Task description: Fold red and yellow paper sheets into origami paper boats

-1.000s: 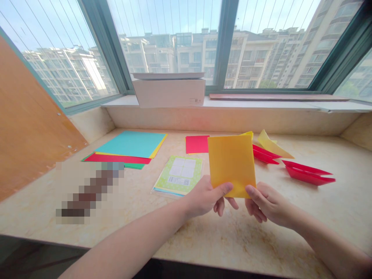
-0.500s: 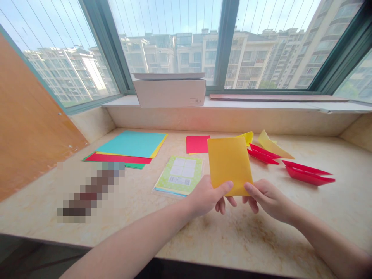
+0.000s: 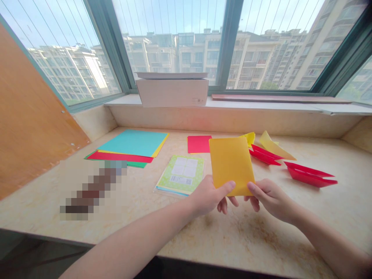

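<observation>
A sheet of yellow paper (image 3: pixel 231 162), squarish with one slightly rounded upper corner, is held up above the counter. My left hand (image 3: pixel 216 193) pinches its lower left part, thumb on the face towards me and fingers behind. At the lower right corner my right hand (image 3: pixel 269 197) grips it the same way. Just left of my left hand lies a clear packet of patterned green paper (image 3: pixel 183 170). Beyond my right hand rest two folded red paper boats (image 3: pixel 310 174), the farther boat (image 3: pixel 266 155) partly behind the yellow sheet's edge.
Large blue, yellow, red and green sheets (image 3: pixel 133 143) are stacked at the left. A small red square stack (image 3: pixel 198 144) and folded yellow papers (image 3: pixel 276 146) lie at the back. A blurred-out object (image 3: pixel 93 190) lies front left. A white box (image 3: pixel 173 93) stands on the windowsill.
Both hands keep their hold on the yellow paper, with hardly any movement. The whole view has shifted slightly.
</observation>
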The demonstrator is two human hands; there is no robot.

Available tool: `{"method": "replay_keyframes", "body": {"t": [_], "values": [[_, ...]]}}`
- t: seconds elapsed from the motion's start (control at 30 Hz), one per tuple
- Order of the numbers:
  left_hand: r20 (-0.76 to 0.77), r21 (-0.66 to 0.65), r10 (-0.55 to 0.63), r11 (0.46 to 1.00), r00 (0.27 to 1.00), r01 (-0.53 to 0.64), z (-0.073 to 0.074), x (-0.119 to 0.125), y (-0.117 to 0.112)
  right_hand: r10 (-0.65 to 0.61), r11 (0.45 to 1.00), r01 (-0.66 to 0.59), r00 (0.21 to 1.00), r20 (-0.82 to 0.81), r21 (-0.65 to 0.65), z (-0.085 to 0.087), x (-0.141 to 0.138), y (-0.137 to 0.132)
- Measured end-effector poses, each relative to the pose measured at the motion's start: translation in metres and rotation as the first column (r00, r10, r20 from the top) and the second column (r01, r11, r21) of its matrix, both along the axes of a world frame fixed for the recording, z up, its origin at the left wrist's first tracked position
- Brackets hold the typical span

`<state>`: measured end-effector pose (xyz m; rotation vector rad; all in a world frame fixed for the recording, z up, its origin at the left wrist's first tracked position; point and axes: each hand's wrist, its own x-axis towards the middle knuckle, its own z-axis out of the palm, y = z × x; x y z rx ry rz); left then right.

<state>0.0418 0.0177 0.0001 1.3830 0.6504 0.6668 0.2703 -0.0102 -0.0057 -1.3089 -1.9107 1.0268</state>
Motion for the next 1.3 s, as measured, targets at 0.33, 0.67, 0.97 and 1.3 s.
{"method": "replay_keyframes", "body": {"t": [0.33,0.67,0.97,1.3], "values": [[0.088,-0.007,0.154,0.988,0.984,-0.154,0.003,0.001,0.001,-0.056,0.998,0.056,0.997,-0.051,-0.001,0.007,0.002,0.000],[0.073,-0.022,0.144,0.990,0.987,-0.142,0.008,0.000,-0.001,-0.087,0.996,0.087,0.996,-0.006,-0.027,0.015,0.004,0.000],[0.065,0.007,0.133,0.991,0.989,-0.134,0.003,0.001,0.003,-0.128,0.990,0.131,0.989,0.073,-0.047,0.012,0.007,0.003],[-0.094,0.124,0.205,0.973,0.974,-0.193,0.002,0.001,0.002,-0.213,0.971,0.200,0.972,0.101,0.131,0.010,0.004,0.009]]}}
